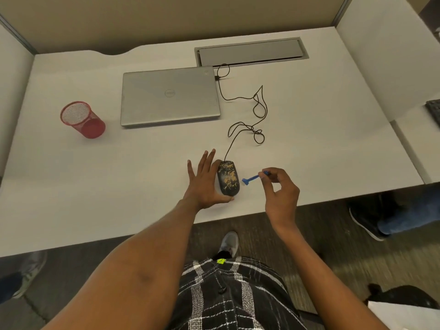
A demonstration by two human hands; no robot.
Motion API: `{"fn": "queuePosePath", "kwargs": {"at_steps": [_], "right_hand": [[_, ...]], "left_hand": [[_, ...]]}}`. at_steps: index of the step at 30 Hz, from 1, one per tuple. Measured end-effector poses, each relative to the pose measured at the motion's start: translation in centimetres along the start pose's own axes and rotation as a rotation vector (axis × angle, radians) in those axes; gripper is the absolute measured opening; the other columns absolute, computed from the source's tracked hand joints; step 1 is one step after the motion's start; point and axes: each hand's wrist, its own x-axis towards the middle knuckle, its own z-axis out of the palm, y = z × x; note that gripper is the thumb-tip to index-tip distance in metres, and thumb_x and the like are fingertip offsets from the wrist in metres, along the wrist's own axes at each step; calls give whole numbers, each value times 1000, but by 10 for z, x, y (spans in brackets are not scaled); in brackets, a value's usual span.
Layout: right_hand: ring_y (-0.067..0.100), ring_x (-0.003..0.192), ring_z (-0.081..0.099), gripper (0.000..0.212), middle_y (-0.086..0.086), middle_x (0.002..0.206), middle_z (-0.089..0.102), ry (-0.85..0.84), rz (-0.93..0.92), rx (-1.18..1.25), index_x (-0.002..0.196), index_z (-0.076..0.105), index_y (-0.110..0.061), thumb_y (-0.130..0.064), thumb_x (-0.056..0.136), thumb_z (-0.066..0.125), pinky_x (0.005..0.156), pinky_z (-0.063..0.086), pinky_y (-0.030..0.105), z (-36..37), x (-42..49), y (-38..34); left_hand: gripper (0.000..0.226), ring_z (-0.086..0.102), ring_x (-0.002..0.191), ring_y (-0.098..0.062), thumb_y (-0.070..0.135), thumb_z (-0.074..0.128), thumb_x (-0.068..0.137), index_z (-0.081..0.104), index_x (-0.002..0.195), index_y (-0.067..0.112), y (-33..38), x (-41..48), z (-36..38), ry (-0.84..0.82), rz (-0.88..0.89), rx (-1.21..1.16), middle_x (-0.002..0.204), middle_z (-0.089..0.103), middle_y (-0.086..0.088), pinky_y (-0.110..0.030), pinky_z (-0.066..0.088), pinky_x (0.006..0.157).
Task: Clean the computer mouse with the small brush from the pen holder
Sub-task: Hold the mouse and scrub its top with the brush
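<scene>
A black wired computer mouse (228, 178), speckled with tan dirt, lies near the front edge of the white desk (142, 163). My left hand (204, 182) rests against its left side with fingers spread flat and the thumb curled under its near end. My right hand (279, 189) pinches the handle of a small blue brush (252, 178), whose head points at the mouse's right side, a short gap away. The red mesh pen holder (82, 120) stands far left and looks empty.
A shut silver laptop (170, 96) lies behind the mouse, with the mouse cable (258, 108) looping to its right side. A grey cable hatch (250, 52) sits at the back. A keyboard corner (434, 110) shows on the neighbouring desk. Other people's feet stand on the floor.
</scene>
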Motion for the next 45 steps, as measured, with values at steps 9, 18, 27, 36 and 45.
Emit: {"fn": "queuePosePath", "kwargs": {"at_steps": [9,18,27,36,45], "right_hand": [[10,85,76,17,-6,98,75,52,38,114,113,61,-19,-31,100,64,74,61,21,16,-60,-28],[3,95,73,15,-13,101,73,14,-82,13,115,65,-26,-23,101,63,82,58,18,28,-122,-55],[4,97,71,16,-7,101,74,-42,-135,-49,114,69,-22,-17,100,66,86,58,21,18,-161,-69],[-1,97,67,17,-5,104,74,-152,-242,-167,116,70,-17,-16,98,66,86,54,13,1,-157,-60],[13,98,67,17,1,105,74,-191,-286,-222,113,72,-15,-15,97,67,86,59,38,-27,-147,-42]], "left_hand": [[131,-23,158,-17,87,71,60,20,162,24,-23,-63,-5,-4,45,-15,174,-14,4,-66,-19,120],[134,-23,158,-19,86,75,61,16,164,23,-37,-126,-2,-34,81,-37,174,-15,3,-66,-19,120],[132,-21,159,-19,84,76,62,18,163,22,-29,-168,5,-36,122,-36,175,-10,2,-65,-22,120],[132,-23,158,-19,85,75,62,18,163,22,-12,-177,11,-5,95,-14,175,-11,3,-66,-22,120],[129,-20,159,-19,83,76,64,20,163,21,19,-178,20,-7,63,-2,175,-7,3,-65,-20,121]]}}
